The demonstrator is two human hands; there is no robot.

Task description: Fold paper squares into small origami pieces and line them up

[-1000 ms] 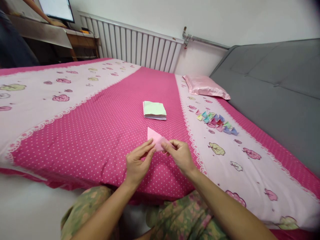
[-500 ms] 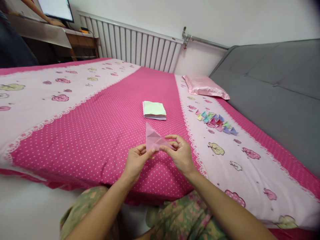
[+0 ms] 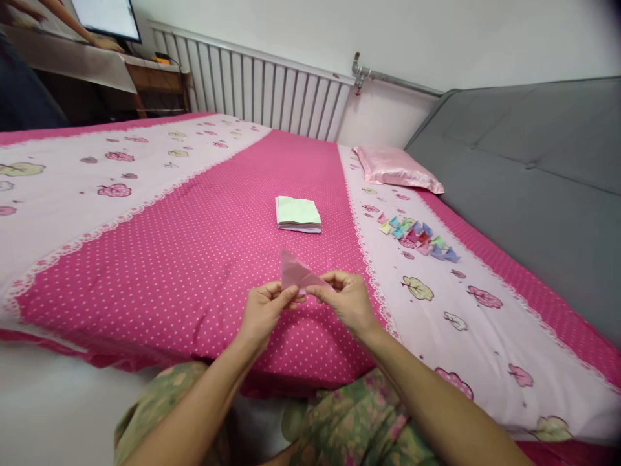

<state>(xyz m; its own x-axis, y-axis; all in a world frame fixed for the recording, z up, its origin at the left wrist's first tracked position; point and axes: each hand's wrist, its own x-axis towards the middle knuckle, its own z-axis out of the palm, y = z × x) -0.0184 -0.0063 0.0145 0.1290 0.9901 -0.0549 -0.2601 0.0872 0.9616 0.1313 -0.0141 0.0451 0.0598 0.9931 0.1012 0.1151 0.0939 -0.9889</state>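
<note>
A small folded pink paper (image 3: 294,273) is held up above the near edge of the pink dotted bedsheet (image 3: 204,246). My left hand (image 3: 264,312) pinches its lower left corner with fingers closed. My right hand (image 3: 345,301) pinches its right side, fingers curled round it. Farther back on the bed lies a stack of square paper (image 3: 297,214) with a light green sheet on top. A cluster of several small folded paper pieces (image 3: 418,237) in mixed colours lies to the right on the pale strip of the sheet.
A pink satin pillow (image 3: 396,169) lies at the far right by the grey padded headboard (image 3: 528,175). A white radiator (image 3: 257,87) runs along the back wall. At the top left, another person's arm (image 3: 72,26) reaches by a screen (image 3: 107,18) on a desk.
The pink paper was first tilted up from low between my fingers, then lowered a little; my hands now pinch it closer together. The camera view has shifted slightly.
</note>
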